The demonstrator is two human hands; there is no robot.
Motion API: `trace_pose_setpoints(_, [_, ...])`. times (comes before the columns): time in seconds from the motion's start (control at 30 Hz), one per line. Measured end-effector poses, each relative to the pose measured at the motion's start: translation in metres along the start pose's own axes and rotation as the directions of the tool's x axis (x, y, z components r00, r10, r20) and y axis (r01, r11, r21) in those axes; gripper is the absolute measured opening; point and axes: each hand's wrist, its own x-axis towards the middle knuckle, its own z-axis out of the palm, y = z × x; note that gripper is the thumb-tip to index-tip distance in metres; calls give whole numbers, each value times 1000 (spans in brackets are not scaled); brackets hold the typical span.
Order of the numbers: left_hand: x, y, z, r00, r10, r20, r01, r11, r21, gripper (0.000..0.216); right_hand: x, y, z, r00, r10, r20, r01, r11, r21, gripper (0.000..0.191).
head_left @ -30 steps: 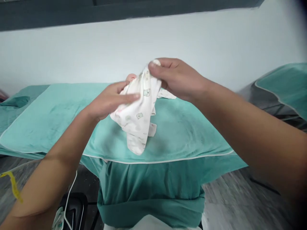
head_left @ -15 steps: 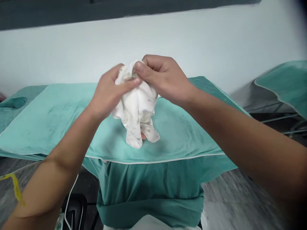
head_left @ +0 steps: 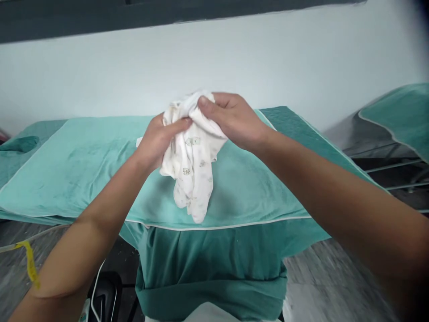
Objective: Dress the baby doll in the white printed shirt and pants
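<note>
A white baby garment (head_left: 196,156) with small printed animal figures hangs bunched between my hands above a green-covered bed. Two narrow limb-like ends dangle from it; whether they are sleeves or legs I cannot tell. My left hand (head_left: 164,138) is closed on its left side, thumb pressed on the front of the cloth and fingers hidden behind. On the other side, my right hand (head_left: 231,116) pinches a gathered fold near the top between thumb and fingers.
Light green cloth with white piping covers the bed (head_left: 100,156); darker green fabric (head_left: 208,264) drapes over its front. Behind stands a white wall (head_left: 134,71). Another green-covered surface (head_left: 402,114) is at right. A yellow tag (head_left: 31,264) and cable are at lower left.
Both hands have moved down slightly, still gripping the garment. The cloth has shifted between them, and its dangling ends now hang lower and closer together.
</note>
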Motion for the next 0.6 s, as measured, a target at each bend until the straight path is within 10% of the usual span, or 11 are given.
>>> trace_pose_setpoints(0.13, [6, -6, -2, 1000, 6, -25, -9, 994, -108, 28, -4, 13, -9, 933, 207, 295, -167, 974, -156, 46])
trace_pose_setpoints(0.37, [-4, -13, 5, 984, -60, 168, 68, 997, -37, 45, 3, 20, -1, 993, 92, -72, -90, 995, 32, 37])
trace_pose_setpoints(0.47, [-7, -13, 2, 951, -118, 286, 131, 991, -29, 44, 0, 24, 2, 991, 128, -46, -119, 980, 158, 36])
trace_pose_setpoints(0.6, [-2, -19, -2, 986, -78, 145, 92, 992, -88, 35, -12, 34, 1, 966, 195, 167, -211, 974, 81, 42])
